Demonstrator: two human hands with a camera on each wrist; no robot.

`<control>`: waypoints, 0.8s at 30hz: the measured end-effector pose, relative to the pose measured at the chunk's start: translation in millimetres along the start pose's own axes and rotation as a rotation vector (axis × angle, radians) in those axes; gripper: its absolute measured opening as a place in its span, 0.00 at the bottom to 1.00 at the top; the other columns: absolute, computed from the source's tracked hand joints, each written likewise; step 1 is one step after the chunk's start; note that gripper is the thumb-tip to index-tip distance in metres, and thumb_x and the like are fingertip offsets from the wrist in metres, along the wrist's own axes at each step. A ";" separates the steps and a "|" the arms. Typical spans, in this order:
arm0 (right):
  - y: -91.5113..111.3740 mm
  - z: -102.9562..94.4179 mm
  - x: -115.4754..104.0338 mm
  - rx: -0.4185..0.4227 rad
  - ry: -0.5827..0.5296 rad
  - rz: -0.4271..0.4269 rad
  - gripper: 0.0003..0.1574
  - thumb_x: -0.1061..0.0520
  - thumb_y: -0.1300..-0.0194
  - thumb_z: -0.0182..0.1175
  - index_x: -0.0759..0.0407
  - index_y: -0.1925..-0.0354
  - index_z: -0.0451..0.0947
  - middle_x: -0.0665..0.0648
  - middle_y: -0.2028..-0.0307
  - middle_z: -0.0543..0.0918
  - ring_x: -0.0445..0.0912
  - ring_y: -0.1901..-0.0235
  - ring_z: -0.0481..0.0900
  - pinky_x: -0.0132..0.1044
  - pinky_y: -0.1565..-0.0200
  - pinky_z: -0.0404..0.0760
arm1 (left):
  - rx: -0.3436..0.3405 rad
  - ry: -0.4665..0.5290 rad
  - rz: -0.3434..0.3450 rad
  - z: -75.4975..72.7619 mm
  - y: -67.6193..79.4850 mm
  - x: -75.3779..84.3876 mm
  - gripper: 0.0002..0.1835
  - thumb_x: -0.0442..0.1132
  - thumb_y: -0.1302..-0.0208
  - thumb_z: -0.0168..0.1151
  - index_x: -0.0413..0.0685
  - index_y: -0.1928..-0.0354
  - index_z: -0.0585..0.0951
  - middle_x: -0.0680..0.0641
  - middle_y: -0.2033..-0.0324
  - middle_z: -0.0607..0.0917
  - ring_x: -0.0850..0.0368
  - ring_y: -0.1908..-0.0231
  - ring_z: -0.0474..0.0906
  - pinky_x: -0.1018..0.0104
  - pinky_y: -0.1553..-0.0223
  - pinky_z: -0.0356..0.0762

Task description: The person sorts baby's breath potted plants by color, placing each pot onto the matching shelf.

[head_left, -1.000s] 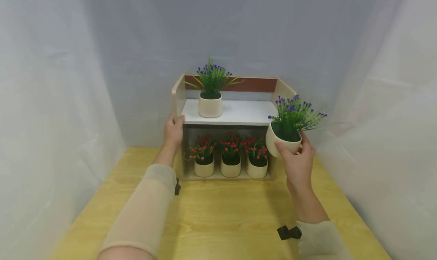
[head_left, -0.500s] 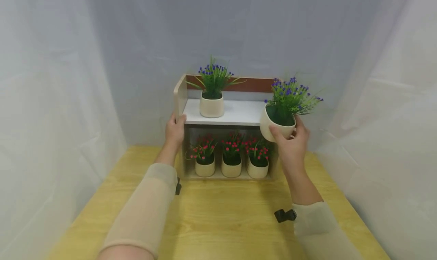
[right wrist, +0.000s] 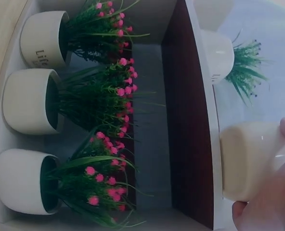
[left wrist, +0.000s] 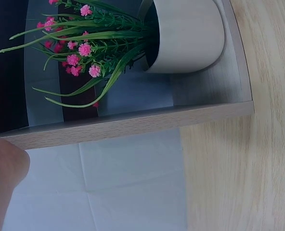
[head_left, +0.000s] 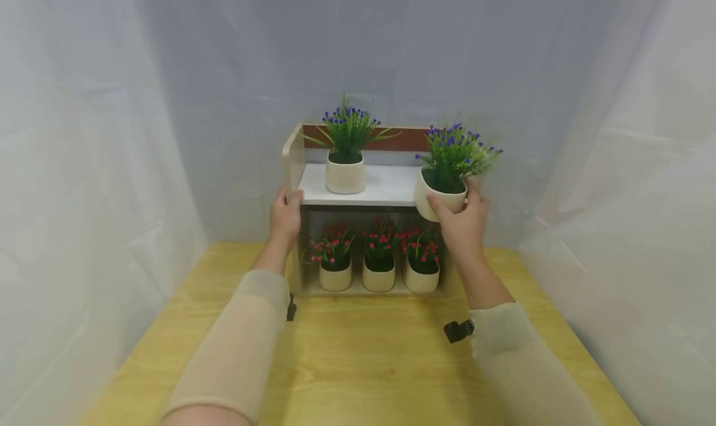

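My right hand [head_left: 465, 224] grips a white pot of purple flowers [head_left: 442, 193] by its side, thumb in front, the pot tilted slightly. It is at the right end of the upper board [head_left: 386, 186] of a small two-tier shelf; whether it touches the board I cannot tell. My left hand [head_left: 285, 217] holds the shelf's left side panel [head_left: 293, 155], thumb on the front edge, other fingers mostly hidden behind. Another pot of purple flowers [head_left: 345, 176] stands upright on the upper left. In the right wrist view, the held pot [right wrist: 248, 159] shows its base near the board's edge.
Three white pots with pink flowers stand in a row on the lower tier: left [head_left: 335, 277], middle [head_left: 378, 277] and right [head_left: 422, 278]. The shelf stands on a wooden table [head_left: 358, 351]. Pale sheeting [head_left: 632, 196] hangs around the back and sides.
My right hand has carried the pot of purple flowers left and upward, from beside the shelf to the right end of its upper tier. My left hand stays on the side panel.
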State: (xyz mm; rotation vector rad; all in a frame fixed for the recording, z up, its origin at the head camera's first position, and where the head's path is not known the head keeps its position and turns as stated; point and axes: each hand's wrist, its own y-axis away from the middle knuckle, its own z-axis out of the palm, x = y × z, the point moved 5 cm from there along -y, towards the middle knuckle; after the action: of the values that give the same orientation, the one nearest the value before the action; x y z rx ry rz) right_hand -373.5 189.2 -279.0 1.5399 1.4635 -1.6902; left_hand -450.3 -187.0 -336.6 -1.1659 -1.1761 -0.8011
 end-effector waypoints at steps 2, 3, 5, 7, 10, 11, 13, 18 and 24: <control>-4.4 3.2 -2.8 -0.011 0.042 -0.008 0.59 0.39 0.33 0.75 0.55 0.16 0.59 0.72 0.24 0.61 0.62 0.26 0.67 0.55 0.22 0.71 | -0.001 0.004 0.009 -0.1 -0.3 0.7 0.33 0.54 0.18 0.53 0.56 0.17 0.65 0.39 0.19 0.68 0.39 0.18 0.61 0.39 0.14 0.54; -6.2 4.9 -4.3 -0.018 0.063 -0.010 0.59 0.39 0.33 0.74 0.55 0.16 0.59 0.72 0.23 0.61 0.62 0.26 0.67 0.56 0.21 0.70 | -0.001 0.006 0.013 -0.2 -0.3 1.0 0.33 0.53 0.18 0.53 0.56 0.17 0.66 0.38 0.19 0.69 0.39 0.18 0.61 0.39 0.14 0.55; -8.8 7.8 -7.6 -0.033 0.098 -0.006 0.59 0.38 0.32 0.74 0.55 0.16 0.59 0.72 0.23 0.61 0.62 0.25 0.66 0.56 0.20 0.69 | -0.004 0.007 0.017 0.0 0.4 1.9 0.33 0.53 0.18 0.53 0.55 0.17 0.66 0.38 0.19 0.69 0.39 0.18 0.61 0.40 0.14 0.54; -11.5 10.6 -10.4 -0.044 0.125 -0.005 0.58 0.38 0.32 0.73 0.56 0.16 0.59 0.72 0.23 0.62 0.63 0.25 0.66 0.57 0.20 0.68 | -0.005 0.008 0.017 0.1 1.6 2.5 0.32 0.53 0.18 0.53 0.55 0.17 0.66 0.38 0.19 0.69 0.39 0.18 0.61 0.40 0.14 0.54; -15.7 14.3 -13.1 -0.053 0.147 -0.012 0.58 0.38 0.32 0.73 0.57 0.16 0.60 0.72 0.23 0.62 0.63 0.25 0.65 0.57 0.20 0.68 | -0.008 0.009 0.012 0.5 3.5 3.2 0.33 0.53 0.18 0.52 0.55 0.16 0.65 0.38 0.19 0.68 0.40 0.17 0.60 0.41 0.13 0.54; -17.4 15.4 -13.6 -0.055 0.155 -0.016 0.58 0.38 0.32 0.72 0.58 0.17 0.60 0.73 0.23 0.62 0.63 0.25 0.65 0.57 0.20 0.68 | -0.008 0.008 0.012 0.6 3.9 3.4 0.33 0.53 0.18 0.52 0.55 0.16 0.65 0.39 0.19 0.68 0.40 0.18 0.61 0.41 0.14 0.54; -21.3 18.0 -13.6 -0.061 0.180 -0.026 0.57 0.38 0.31 0.72 0.59 0.17 0.60 0.74 0.24 0.63 0.64 0.25 0.65 0.57 0.20 0.68 | -0.010 0.007 0.010 0.7 5.0 3.9 0.33 0.53 0.17 0.52 0.56 0.16 0.65 0.39 0.19 0.68 0.40 0.18 0.61 0.41 0.14 0.54; -31.8 24.0 -10.6 -0.081 0.260 -0.044 0.58 0.35 0.28 0.68 0.62 0.17 0.57 0.75 0.26 0.65 0.65 0.26 0.64 0.58 0.21 0.68 | -0.003 0.013 0.008 0.5 4.2 4.1 0.32 0.53 0.17 0.53 0.56 0.17 0.65 0.40 0.18 0.68 0.40 0.17 0.60 0.41 0.13 0.53; -40.0 27.1 -10.9 -0.077 0.332 -0.050 0.58 0.33 0.28 0.67 0.64 0.18 0.59 0.74 0.27 0.69 0.65 0.27 0.67 0.59 0.23 0.69 | 0.006 -0.001 0.012 0.1 2.2 2.4 0.32 0.54 0.18 0.53 0.55 0.17 0.66 0.40 0.19 0.69 0.40 0.18 0.62 0.40 0.14 0.54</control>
State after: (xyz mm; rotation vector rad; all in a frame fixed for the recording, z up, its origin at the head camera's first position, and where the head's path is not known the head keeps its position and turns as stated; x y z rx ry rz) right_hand -416.2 176.1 -257.6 1.8201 1.7201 -1.4344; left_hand -447.7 -186.1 -334.8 -1.1674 -1.1707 -0.7880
